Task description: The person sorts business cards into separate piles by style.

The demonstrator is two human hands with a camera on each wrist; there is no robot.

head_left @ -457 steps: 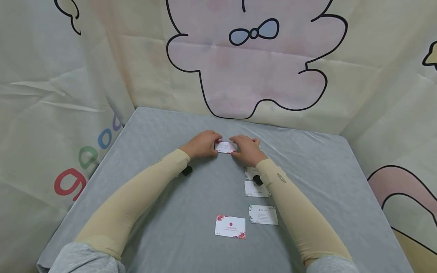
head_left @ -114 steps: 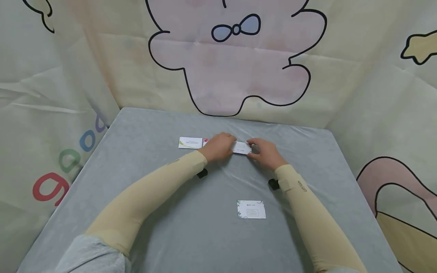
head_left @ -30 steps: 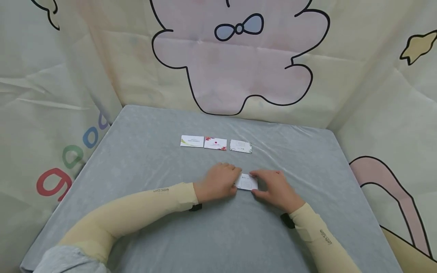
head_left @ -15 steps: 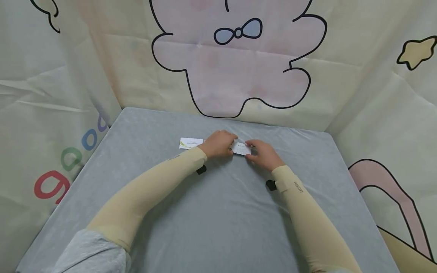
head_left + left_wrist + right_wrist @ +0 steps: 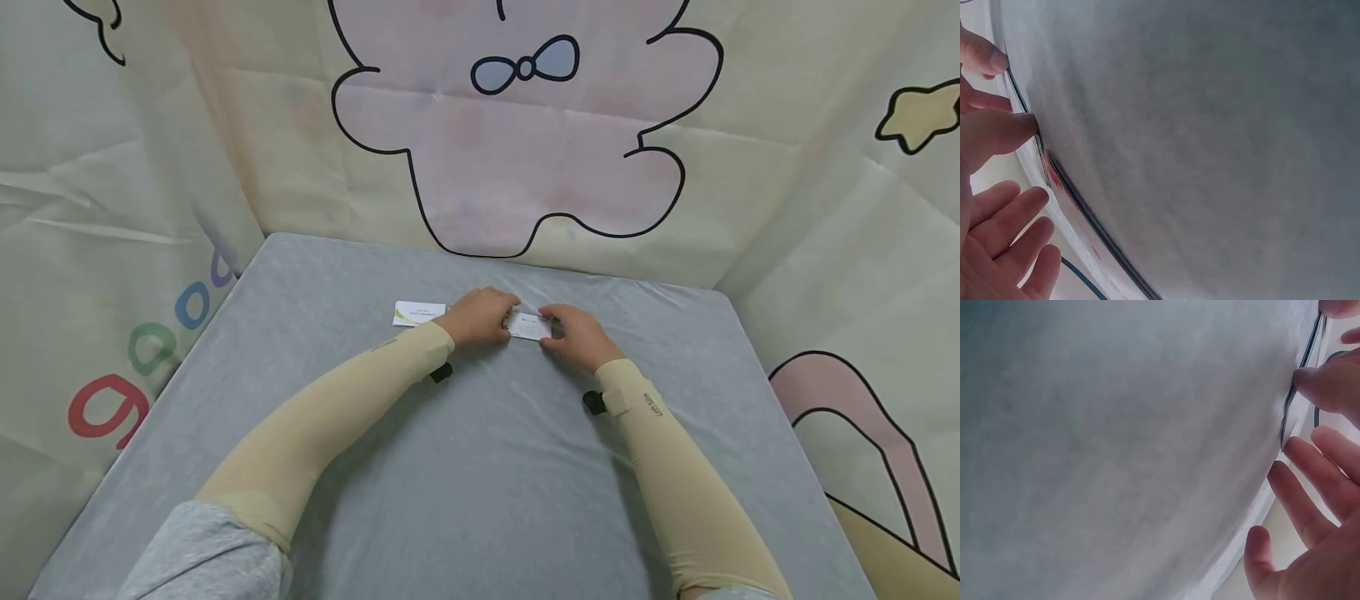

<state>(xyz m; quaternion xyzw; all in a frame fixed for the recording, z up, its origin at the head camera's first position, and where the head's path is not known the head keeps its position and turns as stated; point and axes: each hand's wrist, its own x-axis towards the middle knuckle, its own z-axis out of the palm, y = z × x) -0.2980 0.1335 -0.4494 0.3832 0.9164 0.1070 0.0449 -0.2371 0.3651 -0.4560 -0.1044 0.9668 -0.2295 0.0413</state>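
Note:
At the back of the table, my left hand (image 5: 480,317) and right hand (image 5: 581,337) pinch opposite ends of a white business card (image 5: 529,326) with small print. It sits at the right-hand spot of a row of cards, seemingly on another card; how many lie beneath cannot be told. In the left wrist view, the left hand (image 5: 991,140) has its thumb against the dark card edge; red-marked cards (image 5: 1094,222) lie beside it. The right hand (image 5: 1329,556) thumbs the other end, its lower fingers spread. A white card with a yellow-green curve (image 5: 417,313) lies left, partly behind the left hand.
A grey cloth covers the table (image 5: 465,467). Behind it hangs a printed curtain (image 5: 585,179), with more curtain at both sides. Black wrist cameras (image 5: 441,372) hang below the forearms.
Earlier, loose cards lay on the near and middle table. A second ago both hands held a card stack mid-table; they have carried it back onto the row's right-hand card. Little moved in the last half second.

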